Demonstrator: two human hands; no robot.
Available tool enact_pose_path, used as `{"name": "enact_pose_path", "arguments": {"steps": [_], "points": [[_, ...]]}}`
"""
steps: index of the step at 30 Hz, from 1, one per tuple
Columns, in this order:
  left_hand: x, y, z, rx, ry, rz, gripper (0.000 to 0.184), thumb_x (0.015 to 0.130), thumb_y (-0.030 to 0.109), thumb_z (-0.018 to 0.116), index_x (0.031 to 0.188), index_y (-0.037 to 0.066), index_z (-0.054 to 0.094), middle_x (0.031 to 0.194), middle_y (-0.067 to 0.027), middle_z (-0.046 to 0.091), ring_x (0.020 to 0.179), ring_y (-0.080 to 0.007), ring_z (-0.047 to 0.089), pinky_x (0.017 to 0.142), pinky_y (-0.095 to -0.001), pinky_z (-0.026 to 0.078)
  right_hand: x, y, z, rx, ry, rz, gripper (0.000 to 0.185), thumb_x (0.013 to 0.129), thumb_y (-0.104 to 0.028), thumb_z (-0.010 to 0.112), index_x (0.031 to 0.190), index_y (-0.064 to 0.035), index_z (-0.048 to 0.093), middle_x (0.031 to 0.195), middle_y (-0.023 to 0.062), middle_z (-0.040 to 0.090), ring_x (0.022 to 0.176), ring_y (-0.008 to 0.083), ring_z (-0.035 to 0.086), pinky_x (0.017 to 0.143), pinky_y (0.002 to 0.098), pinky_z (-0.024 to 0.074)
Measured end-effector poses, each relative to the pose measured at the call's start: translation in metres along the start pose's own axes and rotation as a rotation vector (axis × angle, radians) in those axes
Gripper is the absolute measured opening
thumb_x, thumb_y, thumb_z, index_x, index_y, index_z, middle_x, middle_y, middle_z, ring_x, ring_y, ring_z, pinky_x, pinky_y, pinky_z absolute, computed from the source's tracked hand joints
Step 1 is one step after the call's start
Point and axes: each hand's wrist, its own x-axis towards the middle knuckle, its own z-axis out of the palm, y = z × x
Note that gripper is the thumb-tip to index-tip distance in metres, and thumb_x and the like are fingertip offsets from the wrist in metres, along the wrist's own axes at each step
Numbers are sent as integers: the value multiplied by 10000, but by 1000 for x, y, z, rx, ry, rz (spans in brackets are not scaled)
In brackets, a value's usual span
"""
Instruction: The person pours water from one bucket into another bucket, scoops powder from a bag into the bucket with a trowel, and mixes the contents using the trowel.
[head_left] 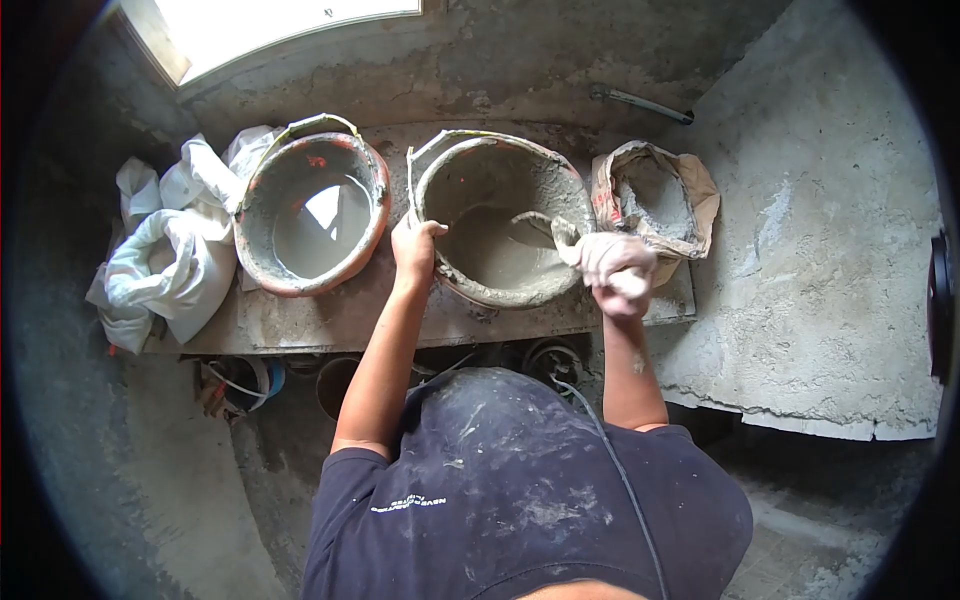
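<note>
Tabletop (330, 325): bucket (515, 298)
Left hand (415, 245): gripping bucket edge
Right hand (617, 268): clenched around tool (565, 240)
Stirring: likely best slow, bucket braced

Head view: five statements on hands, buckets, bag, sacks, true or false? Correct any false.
1. The left hand grips the rim of the round, grey-crusted bucket. True.
2. The right hand is empty. False: it holds a grey-coated tool.
3. The round orange bucket stands right of the grey-crusted bucket. False: it stands left.
4. The open brown paper bag holds grey powder. True.
5. Crumpled white sacks touch the paper bag. False: the sacks lie far left.
</note>
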Motion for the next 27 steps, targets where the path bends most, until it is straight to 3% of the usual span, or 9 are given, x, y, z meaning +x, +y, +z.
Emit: {"name": "enact_pose_path", "arguments": {"steps": [4, 8, 11, 12, 13, 15, 19, 22, 27], "points": [[-1, -1, 0, 64, 3, 23, 293, 734, 11, 602, 1014, -53, 663, 960, -81, 681, 866, -172, 604, 826, -302, 486, -10, 13, -16, 56, 184, 226, 170, 726, -122, 581, 626, 4, 522, 532, 80, 505, 516, 204, 532, 606, 402, 525], [-2, -1, -3, 15, 9, -6, 297, 732, 19, 614, 1018, -39, 668, 950, -71, 673, 847, -166, 591, 811, -298, 477, -10, 9, -19, 101, 70, 101, 117, 696, -105, 558, 634, -7, 537, 561, 109, 545, 534, 222, 563, 595, 391, 526], [5, -7, -10, 98, 22, -28, 307, 729, 27, 625, 1027, -33, 668, 958, -67, 670, 849, -164, 586, 807, -304, 475, -10, 19, -30, 349, 311, 132, 122, 749, -52, 513, 633, -16, 523, 601, 111, 545, 554, 228, 569, 595, 395, 523], [5, -7, -10, 66, 19, -44, 309, 734, 40, 630, 1032, -34, 665, 970, -68, 669, 876, -170, 594, 826, -311, 479, -11, 31, -26, -201, 248, -139, 187, 806, -57, 487, 628, -15, 524, 608, 111, 551, 546, 207, 538, 649, 400, 534], [-2, 3, -4, 28, 13, -64, 323, 742, 45, 629, 1053, -38, 662, 984, -75, 666, 903, -178, 603, 848, -316, 481, -19, 23, -25, -71, 346, 246, 215, 859, -86, 477, 667, -10, 538, 648, 114, 569, 529, 197, 510, 697, 398, 542], [7, -8, -16, 57, -15, -45, 373, 732, 33, 628, 1096, -46, 647, 1009, -81, 664, 918, -187, 610, 867, -325, 484, -22, 30, -30, 68, 300, 139, 228, 898, -127, 473, 700, -27, 524, 674, 92, 550, 561, 195, 516, 727, 402, 535], [-4, 1, -11, 69, 32, -88, 399, 729, 50, 617, 1125, 9, 637, 978, -76, 664, 883, -214, 639, 836, -355, 518, 6, 13, -48, 425, 1024, 301, 296, 960, -225, 483, 691, -121, 415, 638, 19, 417, 624, 172, 449, 843, 402, 467], [-3, 2, -13, 76, 24, -85, 419, 729, 63, 623, 1145, 11, 637, 984, -62, 656, 895, -213, 632, 837, -347, 513, 16, -10, -88, 601, 1256, 305, 396, 966, -359, 585, 690, -133, 413, 634, 0, 398, 604, 170, 426, 819, 374, 465], [-5, 6, -26, 114, -35, -170, 432, 824, 105, 615, 1242, -3, 615, 1096, -81, 672, 979, -216, 635, 893, -343, 500, 3, -56, -185, 567, 1385, 144, 384, 983, -343, 552, 695, -139, 402, 630, 4, 411, 595, 162, 446, 787, 396, 492]]}}
